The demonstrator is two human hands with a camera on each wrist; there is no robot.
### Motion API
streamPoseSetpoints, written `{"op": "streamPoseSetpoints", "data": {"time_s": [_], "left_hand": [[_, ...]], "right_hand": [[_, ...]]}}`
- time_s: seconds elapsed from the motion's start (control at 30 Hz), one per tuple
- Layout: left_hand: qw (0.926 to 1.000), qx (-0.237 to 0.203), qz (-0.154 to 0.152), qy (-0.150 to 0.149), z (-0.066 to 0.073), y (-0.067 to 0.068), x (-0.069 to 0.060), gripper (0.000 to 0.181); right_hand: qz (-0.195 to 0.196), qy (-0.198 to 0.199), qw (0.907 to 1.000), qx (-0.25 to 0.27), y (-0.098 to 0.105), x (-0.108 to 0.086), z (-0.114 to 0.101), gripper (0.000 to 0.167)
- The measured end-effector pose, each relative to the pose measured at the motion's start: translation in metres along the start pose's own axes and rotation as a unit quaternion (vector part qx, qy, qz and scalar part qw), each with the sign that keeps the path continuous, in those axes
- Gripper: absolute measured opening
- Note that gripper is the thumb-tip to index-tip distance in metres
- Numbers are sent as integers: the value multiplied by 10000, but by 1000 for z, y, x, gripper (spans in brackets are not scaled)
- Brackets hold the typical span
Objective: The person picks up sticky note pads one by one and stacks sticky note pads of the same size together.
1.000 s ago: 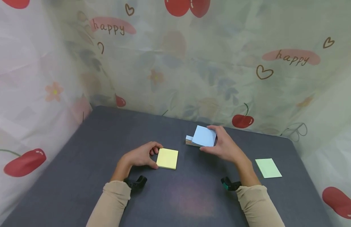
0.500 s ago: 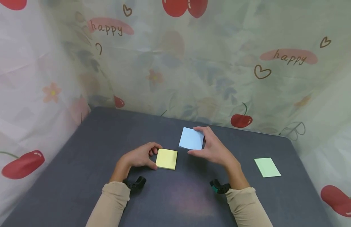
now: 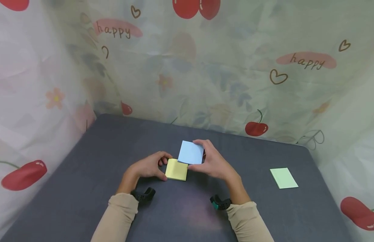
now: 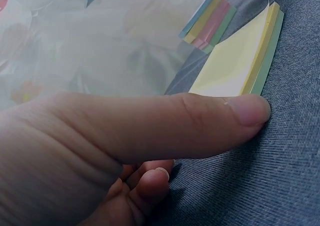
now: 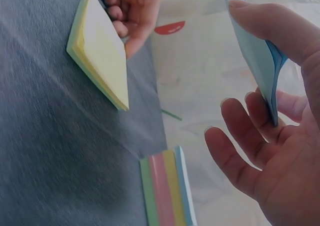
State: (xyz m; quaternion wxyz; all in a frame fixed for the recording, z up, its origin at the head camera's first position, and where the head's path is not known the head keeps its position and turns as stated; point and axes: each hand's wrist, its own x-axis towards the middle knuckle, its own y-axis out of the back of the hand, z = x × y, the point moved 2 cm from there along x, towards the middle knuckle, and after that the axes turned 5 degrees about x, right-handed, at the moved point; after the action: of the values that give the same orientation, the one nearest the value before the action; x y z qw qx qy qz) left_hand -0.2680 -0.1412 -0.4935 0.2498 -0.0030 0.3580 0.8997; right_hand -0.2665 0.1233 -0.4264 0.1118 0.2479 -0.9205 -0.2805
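My right hand pinches a blue sticky note pad between thumb and fingers, holding it in the air. In the head view the blue pad overlaps the upper right corner of a yellow sticky note pad. The right wrist view shows the two apart. A green layer lies under the yellow one. My left hand holds the yellow pad on the table by its left corners, with thumb in front and fingers behind. In the left wrist view the thumb covers the pad's near edge.
A striped stack of green, pink, yellow and blue sticky notes stands on the table beyond the yellow pad, mostly hidden in the head view. A light green pad lies at the right. Patterned cloth hangs behind the dark table.
My right hand has carried the blue pad leftward, from over the striped stack toward the yellow pad. The left hand and the yellow pad have stayed in place.
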Motion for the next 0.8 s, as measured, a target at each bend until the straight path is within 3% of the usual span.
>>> {"op": "streamPoseSetpoints", "data": {"time_s": [0.53, 0.8], "left_hand": [[9997, -33, -83, 240, -1, 0, 1, 82], [9997, -133, -72, 211, -3, 0, -1, 99]], "right_hand": [[-128, 118, 9996, 213, -32, 1, 9, 81], [-18, -8, 10000, 41, -46, 6, 26, 82]]}}
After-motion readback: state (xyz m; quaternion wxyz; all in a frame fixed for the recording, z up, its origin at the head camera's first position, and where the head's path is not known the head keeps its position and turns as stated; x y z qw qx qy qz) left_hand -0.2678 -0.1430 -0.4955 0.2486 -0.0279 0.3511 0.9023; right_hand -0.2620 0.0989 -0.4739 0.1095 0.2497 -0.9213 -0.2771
